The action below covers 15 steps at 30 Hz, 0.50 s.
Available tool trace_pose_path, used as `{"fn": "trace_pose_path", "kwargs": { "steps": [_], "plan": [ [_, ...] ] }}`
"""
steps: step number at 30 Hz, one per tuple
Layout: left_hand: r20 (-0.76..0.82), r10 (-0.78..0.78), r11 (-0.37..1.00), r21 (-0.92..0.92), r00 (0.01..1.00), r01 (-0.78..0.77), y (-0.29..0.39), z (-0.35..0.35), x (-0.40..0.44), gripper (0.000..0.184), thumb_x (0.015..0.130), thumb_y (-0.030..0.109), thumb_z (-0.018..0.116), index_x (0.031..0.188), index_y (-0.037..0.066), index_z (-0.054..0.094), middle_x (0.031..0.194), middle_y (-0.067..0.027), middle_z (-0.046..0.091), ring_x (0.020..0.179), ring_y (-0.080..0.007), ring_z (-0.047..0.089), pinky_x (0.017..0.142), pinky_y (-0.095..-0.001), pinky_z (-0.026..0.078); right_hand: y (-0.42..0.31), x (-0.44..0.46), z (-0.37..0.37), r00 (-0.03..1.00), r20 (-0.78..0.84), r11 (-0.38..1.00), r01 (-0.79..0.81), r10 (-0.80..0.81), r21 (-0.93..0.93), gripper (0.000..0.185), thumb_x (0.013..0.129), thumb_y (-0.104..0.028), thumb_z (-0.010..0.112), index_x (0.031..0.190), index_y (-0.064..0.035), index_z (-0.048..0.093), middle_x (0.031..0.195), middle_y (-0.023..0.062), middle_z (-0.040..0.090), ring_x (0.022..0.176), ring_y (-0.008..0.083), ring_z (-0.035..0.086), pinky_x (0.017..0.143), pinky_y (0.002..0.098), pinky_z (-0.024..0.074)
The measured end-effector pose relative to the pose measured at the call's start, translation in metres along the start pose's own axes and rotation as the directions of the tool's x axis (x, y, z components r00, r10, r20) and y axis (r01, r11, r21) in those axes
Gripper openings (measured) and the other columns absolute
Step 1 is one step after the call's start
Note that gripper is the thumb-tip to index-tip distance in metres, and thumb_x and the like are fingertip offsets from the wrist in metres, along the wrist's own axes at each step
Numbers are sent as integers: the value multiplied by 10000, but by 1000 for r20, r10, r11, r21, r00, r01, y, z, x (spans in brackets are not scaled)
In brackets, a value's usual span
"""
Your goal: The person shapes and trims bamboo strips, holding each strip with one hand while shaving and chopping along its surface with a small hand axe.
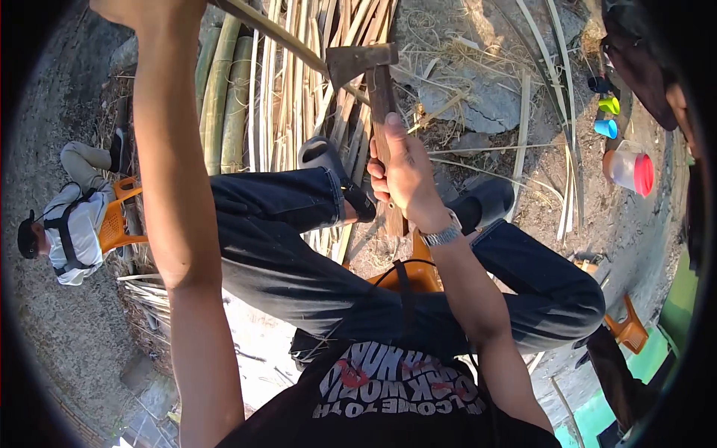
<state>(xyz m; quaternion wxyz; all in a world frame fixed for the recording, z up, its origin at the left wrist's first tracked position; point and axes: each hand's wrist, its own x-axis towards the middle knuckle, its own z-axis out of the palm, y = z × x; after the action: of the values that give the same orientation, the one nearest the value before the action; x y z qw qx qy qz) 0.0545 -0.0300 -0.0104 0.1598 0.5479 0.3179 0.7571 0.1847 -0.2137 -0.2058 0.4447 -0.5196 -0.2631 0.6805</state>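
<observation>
My right hand (pixel 403 164) is wrapped round the wooden handle of a hatchet (pixel 382 89), held upright in front of me with its dark metal head at the top. A long bamboo strip (pixel 280 33) runs diagonally from the upper left to behind the hatchet head. At the top left edge, my left hand (pixel 149 9) is near the strip's upper end; most of its fingers are cut off by the frame. Many split bamboo strips (pixel 287 97) lie on the ground beyond my feet, beside thicker green bamboo poles (pixel 224 97).
A person (pixel 78 216) sits on an orange chair (pixel 116 220) at the left. On the right are a bucket with a red lid (pixel 631 170), a blue cup (pixel 606 128) and a green cup (pixel 609 106). Another person's dark clothing (pixel 638 67) shows at the right edge.
</observation>
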Motion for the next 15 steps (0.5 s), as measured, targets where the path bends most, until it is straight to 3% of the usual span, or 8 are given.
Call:
{"fn": "trace_pose_path", "kwargs": {
  "steps": [1, 4, 6, 7, 9, 10, 12, 15],
  "plan": [
    [-25, -14, 999, -37, 1000, 13, -1, -1, 5, 474, 1000, 472, 606, 699, 128, 483, 554, 22, 369, 463, -102, 386, 460, -313, 305, -23, 1, 1, 998, -1, 998, -57, 57, -28, 638, 1017, -672, 430, 818, -70, 497, 611, 12, 481, 433, 85, 410, 410, 245, 339],
    [37, 139, 983, 117, 990, -142, -35, -31, 3, 482, 988, 495, 614, 703, 128, 485, 562, 24, 367, 464, -113, 397, 464, -317, 308, -77, -17, 7, 867, 0, 858, 494, -498, -140, 591, 1035, -564, 506, 814, -20, 570, 600, -11, 537, 493, 68, 481, 456, 237, 351],
    [-31, 77, 996, 40, 997, -76, -30, -26, 9, 492, 981, 510, 619, 704, 133, 467, 572, 19, 375, 465, -117, 402, 470, -312, 312, -91, -28, 19, 608, -45, 609, 786, -792, -107, 528, 1042, -500, 536, 849, -9, 572, 593, -11, 528, 504, 52, 474, 455, 259, 338],
    [5, 121, 991, 62, 993, -121, -22, -21, -4, 489, 979, 507, 625, 703, 143, 448, 579, 22, 361, 463, -113, 389, 472, -309, 306, -73, -32, 22, 716, -107, 715, 697, -689, 54, 468, 1049, -438, 552, 891, 1, 583, 601, -18, 529, 531, 29, 479, 463, 255, 340],
    [27, 6, 1000, -27, 1000, -5, -20, -25, 5, 488, 978, 509, 624, 701, 150, 445, 572, 26, 346, 460, -110, 380, 469, -308, 300, -12, -4, 14, 953, 1, 856, 272, -302, -439, 507, 1066, -473, 490, 941, 2, 613, 605, 119, 565, 527, 207, 547, 524, 390, 415],
    [63, -115, 988, -99, 991, 121, -17, -25, 9, 486, 977, 511, 623, 698, 157, 442, 565, 30, 330, 457, -107, 371, 466, -308, 294, 19, 11, 4, 928, -66, 707, 232, -368, -668, 541, 1067, -497, 472, 915, 6, 603, 623, 184, 559, 557, 305, 566, 583, 477, 433],
    [44, -24, 993, -111, 999, 29, -13, -12, 18, 487, 979, 514, 617, 693, 159, 445, 561, 29, 330, 456, -106, 370, 465, -307, 292, 0, 14, -23, 973, -72, 958, -228, 218, -176, 583, 1024, -637, 453, 786, -105, 479, 569, -20, 443, 410, 85, 432, 377, 276, 338],
    [-3, 70, 996, 52, 998, -70, -21, -27, -1, 493, 985, 522, 598, 678, 166, 453, 547, 26, 330, 452, -103, 368, 463, -307, 288, -67, -25, -11, 971, -125, 978, 198, -205, -70, 635, 1041, -628, 416, 721, -86, 502, 555, -32, 453, 407, 63, 438, 377, 227, 320]
  ]
}}
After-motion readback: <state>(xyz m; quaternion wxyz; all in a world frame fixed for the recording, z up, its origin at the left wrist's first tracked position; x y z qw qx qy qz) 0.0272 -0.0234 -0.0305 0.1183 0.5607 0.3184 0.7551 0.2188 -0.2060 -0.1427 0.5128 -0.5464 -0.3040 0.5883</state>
